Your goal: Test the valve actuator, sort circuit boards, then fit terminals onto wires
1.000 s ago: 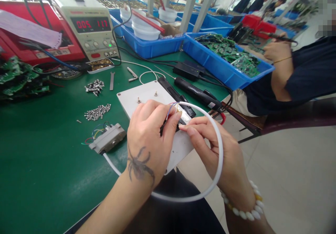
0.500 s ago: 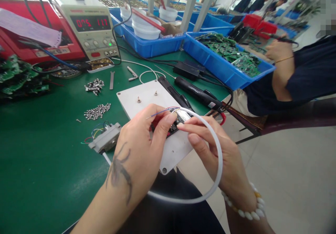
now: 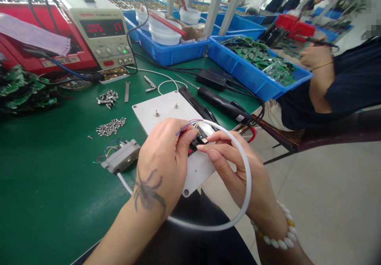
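Thin wires (image 3: 182,129) are pinched in the left hand (image 3: 166,158) above a black block (image 3: 198,139) on the white plate (image 3: 169,108), the blue one tilted more steeply than half a second ago. The right hand (image 3: 235,166) is held at the block; whether anything is gripped cannot be told. The plate's near corner is carried past the table (image 3: 59,177) edge; a grey box (image 3: 120,158) is set just beside the left hand.

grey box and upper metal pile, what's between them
In the head view, a pile of small screw-like pieces lies between the grey box and upper metal pile.
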Tool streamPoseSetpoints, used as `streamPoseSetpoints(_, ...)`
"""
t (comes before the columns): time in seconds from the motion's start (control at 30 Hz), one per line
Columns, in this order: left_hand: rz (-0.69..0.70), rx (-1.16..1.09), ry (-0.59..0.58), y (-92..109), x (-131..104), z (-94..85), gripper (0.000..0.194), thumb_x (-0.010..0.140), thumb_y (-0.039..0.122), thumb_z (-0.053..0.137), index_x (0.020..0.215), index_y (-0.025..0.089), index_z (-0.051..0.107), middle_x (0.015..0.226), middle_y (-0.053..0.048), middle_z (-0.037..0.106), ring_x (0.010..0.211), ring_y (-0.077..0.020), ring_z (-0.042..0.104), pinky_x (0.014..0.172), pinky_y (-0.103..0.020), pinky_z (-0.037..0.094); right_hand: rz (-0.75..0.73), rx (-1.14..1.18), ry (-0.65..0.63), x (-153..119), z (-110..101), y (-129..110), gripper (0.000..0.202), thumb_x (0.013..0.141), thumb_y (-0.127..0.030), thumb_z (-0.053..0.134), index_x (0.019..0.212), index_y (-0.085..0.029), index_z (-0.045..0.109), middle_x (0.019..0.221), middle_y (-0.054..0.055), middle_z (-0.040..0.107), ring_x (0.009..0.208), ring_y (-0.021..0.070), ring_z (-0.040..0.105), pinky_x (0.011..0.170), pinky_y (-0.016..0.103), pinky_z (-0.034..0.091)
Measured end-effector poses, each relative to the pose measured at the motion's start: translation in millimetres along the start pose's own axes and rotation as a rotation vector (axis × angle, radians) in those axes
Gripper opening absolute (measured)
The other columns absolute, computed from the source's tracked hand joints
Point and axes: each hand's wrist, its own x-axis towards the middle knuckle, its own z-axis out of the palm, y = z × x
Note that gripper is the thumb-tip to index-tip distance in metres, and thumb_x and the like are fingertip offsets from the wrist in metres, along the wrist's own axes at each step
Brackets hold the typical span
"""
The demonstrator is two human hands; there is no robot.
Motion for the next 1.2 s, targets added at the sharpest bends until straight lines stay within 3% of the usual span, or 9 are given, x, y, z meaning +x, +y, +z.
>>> streamPoseSetpoints(0.23, 0.015, 0.028, -0.004, -1, -2, 3.3, 0.009, 0.091, 0.020, 0.056, 0.084, 0.018, 0.061, 0.081, 0.000, 0.067, 0.077, -0.0149, 0.061, 0.071, -0.025, 0.046, 0.003, 0.029, 0.003, 2, 0, 4, 0.020, 0.094, -0.020, 0.055, 0.103, -0.017, 0.072, 0.107, 0.007, 0.057, 0.104, 0.0142, 0.056, 0.093, 0.023, 0.044)
streamPoseSetpoints(0.43, -0.032, 0.069, 0.083, 7, -1, -7.9, 0.005, 0.088, 0.023, 0.060, 0.091, 0.019, 0.059, 0.080, 0.002, 0.064, 0.071, -0.0128, 0.060, 0.068, -0.023, 0.047, 0.059, 0.133, -0.002, -3, -2, 3, 0.021, 0.094, -0.024, 0.057, 0.109, -0.020, 0.071, 0.116, 0.008, 0.055, 0.109, 0.0166, 0.055, 0.096, 0.028, 0.044)
streamPoseSetpoints(0.63, 0.046, 0.195, -0.058, 6, 1, -17.3, 0.008, 0.089, 0.018, 0.055, 0.085, 0.019, 0.062, 0.083, -0.001, 0.066, 0.080, -0.0169, 0.061, 0.072, -0.027, 0.046, -0.026, 0.031, -0.049, -6, 4, 2, 0.022, 0.093, -0.027, 0.058, 0.109, -0.023, 0.073, 0.125, 0.010, 0.050, 0.105, 0.0214, 0.053, 0.092, 0.038, 0.045)
streamPoseSetpoints(0.77, -0.053, 0.152, -0.121, 4, 2, -20.5, 0.012, 0.088, 0.019, 0.056, 0.077, 0.019, 0.060, 0.075, 0.000, 0.064, 0.068, -0.0151, 0.059, 0.059, -0.025, 0.042, -0.026, -0.005, -0.059, -5, 4, 1, 0.022, 0.094, -0.027, 0.057, 0.108, -0.023, 0.073, 0.125, 0.011, 0.051, 0.109, 0.0233, 0.052, 0.093, 0.041, 0.045)
streamPoseSetpoints(0.9, -0.137, 0.016, -0.102, 3, 0, -21.2, 0.013, 0.090, 0.018, 0.054, 0.077, 0.021, 0.055, 0.063, 0.005, 0.062, 0.051, -0.0100, 0.053, 0.046, -0.022, 0.034, -0.017, -0.015, -0.062, -4, 4, 0, 0.022, 0.094, -0.028, 0.055, 0.106, -0.025, 0.073, 0.124, 0.010, 0.051, 0.108, 0.0241, 0.053, 0.092, 0.043, 0.047)
streamPoseSetpoints(1.2, -0.055, 0.133, -0.076, 2, -5, -17.2, 0.013, 0.090, 0.016, 0.053, 0.078, 0.021, 0.052, 0.070, 0.004, 0.059, 0.060, -0.0128, 0.054, 0.057, -0.024, 0.040, -0.025, 0.000, -0.060, -3, 3, -1, 0.022, 0.094, -0.025, 0.055, 0.104, -0.021, 0.074, 0.119, 0.010, 0.052, 0.099, 0.0212, 0.055, 0.089, 0.040, 0.048)
